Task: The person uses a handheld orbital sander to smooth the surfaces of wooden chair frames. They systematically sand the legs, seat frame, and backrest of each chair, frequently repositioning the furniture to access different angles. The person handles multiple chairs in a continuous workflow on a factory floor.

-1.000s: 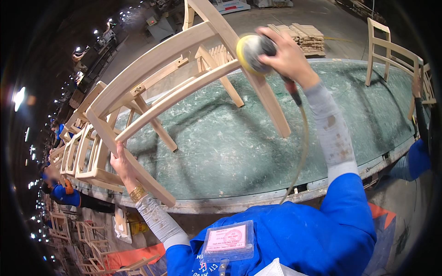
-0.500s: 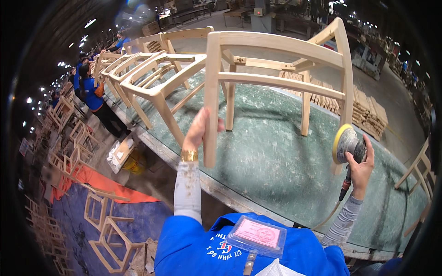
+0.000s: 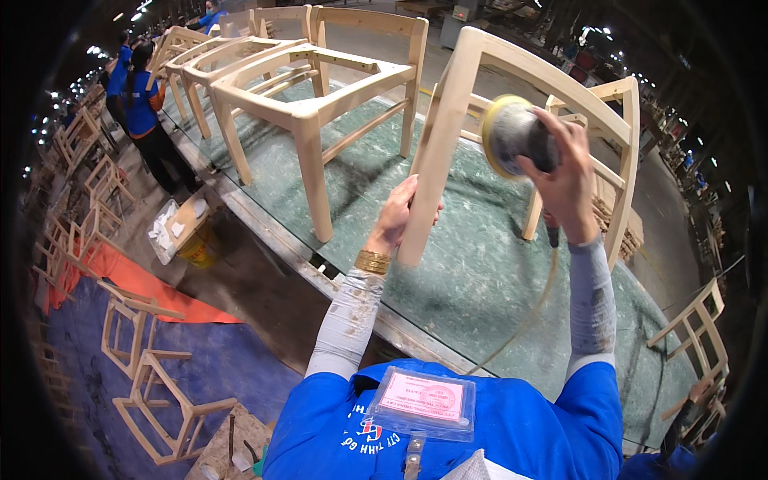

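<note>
Head view: the chair frame (image 3: 560, 84) was in front of you, above the green top of the counter (image 3: 464, 308), with its backrest turned toward you. The long axis of its left post (image 3: 446, 136) ran from a lower end near your left hand (image 3: 396, 216) upward and slightly to the right. The top rail (image 3: 528, 66) extended from the head of that post rightward and downward across the view. Whether the lower end of the post bore on the counter, you could not tell.

The grip of your left hand was wrapped around the lower part of the post, fingers showing on its far side.

The grip of your right hand (image 3: 570, 172) was clasped about the dark body of the round sander (image 3: 520, 138). The sander's yellow-edged pad pointed left, toward the post; its body lay to the right. Contact between pad and wood could not be determined. A thin hose (image 3: 532, 320) trailed from the sander's lower end down toward the counter's near edge.

To your left, further chair frames (image 3: 310, 152) stood in a row along the counter.
</note>
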`<action>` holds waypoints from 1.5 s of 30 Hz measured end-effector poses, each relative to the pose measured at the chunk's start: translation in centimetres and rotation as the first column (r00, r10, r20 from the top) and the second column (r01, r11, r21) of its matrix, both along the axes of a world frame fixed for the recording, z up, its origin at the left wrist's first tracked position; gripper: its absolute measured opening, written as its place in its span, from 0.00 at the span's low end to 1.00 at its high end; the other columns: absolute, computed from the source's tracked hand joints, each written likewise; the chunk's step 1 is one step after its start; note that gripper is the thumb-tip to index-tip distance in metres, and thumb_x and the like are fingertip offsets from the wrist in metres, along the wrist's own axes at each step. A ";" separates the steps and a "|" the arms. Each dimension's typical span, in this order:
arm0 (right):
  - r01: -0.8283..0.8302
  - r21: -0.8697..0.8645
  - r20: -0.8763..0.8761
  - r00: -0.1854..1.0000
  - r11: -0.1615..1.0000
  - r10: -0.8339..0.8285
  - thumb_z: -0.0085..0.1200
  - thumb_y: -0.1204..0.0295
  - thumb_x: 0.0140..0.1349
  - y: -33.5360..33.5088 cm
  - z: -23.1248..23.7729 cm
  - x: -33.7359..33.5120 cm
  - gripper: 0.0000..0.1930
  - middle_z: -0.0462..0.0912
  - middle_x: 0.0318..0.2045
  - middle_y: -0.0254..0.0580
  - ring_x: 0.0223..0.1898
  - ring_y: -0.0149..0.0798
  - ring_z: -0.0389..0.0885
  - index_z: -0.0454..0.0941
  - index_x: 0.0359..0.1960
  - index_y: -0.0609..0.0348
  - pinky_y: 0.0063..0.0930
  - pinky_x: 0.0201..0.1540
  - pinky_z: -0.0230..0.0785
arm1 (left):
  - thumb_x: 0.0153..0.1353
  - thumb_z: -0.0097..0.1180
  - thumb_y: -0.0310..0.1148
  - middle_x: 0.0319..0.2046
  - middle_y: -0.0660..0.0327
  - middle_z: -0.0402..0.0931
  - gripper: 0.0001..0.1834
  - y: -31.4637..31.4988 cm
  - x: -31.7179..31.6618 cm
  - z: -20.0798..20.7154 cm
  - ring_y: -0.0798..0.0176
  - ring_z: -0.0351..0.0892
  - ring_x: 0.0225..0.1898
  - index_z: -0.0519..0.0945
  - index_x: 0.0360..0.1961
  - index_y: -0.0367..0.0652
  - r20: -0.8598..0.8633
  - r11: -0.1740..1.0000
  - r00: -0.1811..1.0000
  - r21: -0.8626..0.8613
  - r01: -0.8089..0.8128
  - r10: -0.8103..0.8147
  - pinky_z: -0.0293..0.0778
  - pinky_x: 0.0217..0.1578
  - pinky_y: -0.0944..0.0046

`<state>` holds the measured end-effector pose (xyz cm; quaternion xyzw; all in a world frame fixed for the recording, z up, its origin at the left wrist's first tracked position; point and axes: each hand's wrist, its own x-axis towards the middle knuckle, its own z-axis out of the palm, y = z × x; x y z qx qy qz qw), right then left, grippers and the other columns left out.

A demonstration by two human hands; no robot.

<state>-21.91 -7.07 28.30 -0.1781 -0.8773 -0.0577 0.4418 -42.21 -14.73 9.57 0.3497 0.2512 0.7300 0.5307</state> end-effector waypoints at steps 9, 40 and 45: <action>0.076 0.161 0.131 0.987 0.984 -0.097 0.65 0.70 0.41 2.7 0.4 -8.7 0.35 0.71 0.43 0.53 0.35 0.52 0.79 0.68 0.56 0.34 0.39 0.33 0.75 | 0.70 0.32 0.42 0.25 0.57 0.76 0.17 1.0 0.1 -0.1 0.66 0.76 0.22 0.68 0.46 0.40 -0.020 0.997 0.997 -0.022 -0.079 0.079 0.74 0.22 0.68; 0.138 0.174 0.111 0.981 0.975 -0.159 0.65 0.67 0.43 0.7 -1.9 -10.7 0.34 0.68 0.44 0.55 0.34 0.52 0.80 0.68 0.55 0.32 0.39 0.30 0.76 | 0.69 0.33 0.43 0.24 0.57 0.75 0.18 3.0 0.0 0.0 0.64 0.76 0.22 0.70 0.41 0.42 0.016 0.991 0.994 -0.074 -0.107 0.109 0.74 0.23 0.65; 0.066 0.159 0.154 0.984 0.985 -0.091 0.65 0.70 0.42 0.0 -3.4 -9.2 0.35 0.68 0.43 0.53 0.34 0.50 0.80 0.67 0.56 0.33 0.39 0.30 0.77 | 0.70 0.31 0.42 0.23 0.57 0.75 0.17 2.5 0.2 1.5 0.65 0.75 0.21 0.69 0.40 0.41 0.051 0.984 0.996 -0.164 -0.070 0.079 0.74 0.23 0.66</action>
